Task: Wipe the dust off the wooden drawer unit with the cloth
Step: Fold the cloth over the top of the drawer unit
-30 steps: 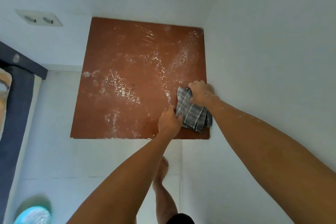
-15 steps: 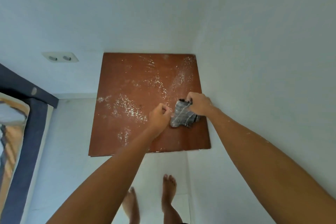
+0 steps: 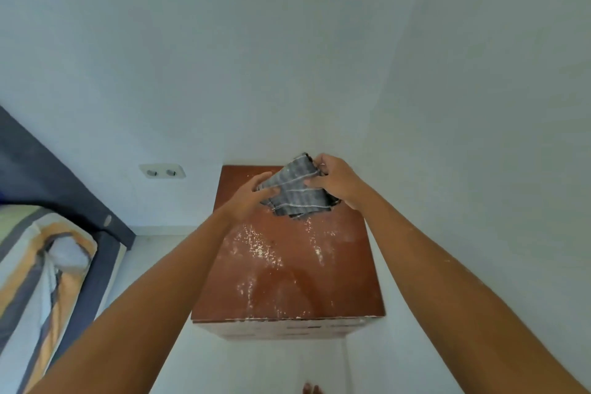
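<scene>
White walls corner the wooden drawer unit (image 3: 287,281), top speckled with dust, while left hand (image 3: 252,193) and right hand (image 3: 335,181) each keep a curled grip on the folded cloth (image 3: 295,193) above its far end, probably refolding before wiping.

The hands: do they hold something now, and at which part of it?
Both hold the grey striped cloth: the left hand grips its left edge, and the right hand pinches its upper right edge.
</scene>
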